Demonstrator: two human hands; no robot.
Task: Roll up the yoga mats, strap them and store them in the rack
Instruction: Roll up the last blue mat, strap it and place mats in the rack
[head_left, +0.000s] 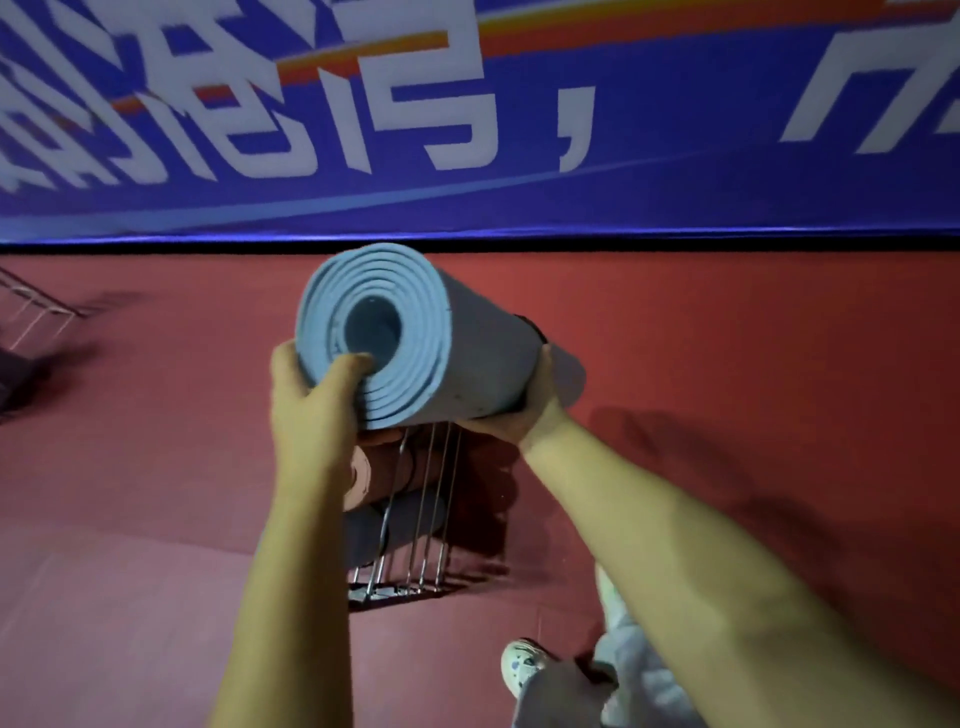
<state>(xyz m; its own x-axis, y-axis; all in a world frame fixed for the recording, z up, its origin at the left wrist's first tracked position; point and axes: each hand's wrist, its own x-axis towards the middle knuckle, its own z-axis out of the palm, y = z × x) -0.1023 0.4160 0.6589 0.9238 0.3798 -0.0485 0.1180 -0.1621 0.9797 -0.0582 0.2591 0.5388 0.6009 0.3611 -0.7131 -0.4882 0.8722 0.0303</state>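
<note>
Head view: both hands, left (311, 395) and right (524, 410), fingers clamped around a rolled blue mat (415, 338), wire rack (415, 519) below the fingers.

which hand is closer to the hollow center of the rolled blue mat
Left. The left hand grips the blue mat's near end, thumb tip at the hollow core. The right hand cradles its underside farther along the roll.

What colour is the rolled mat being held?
Light blue mat, seen clearly in the head view.
</note>
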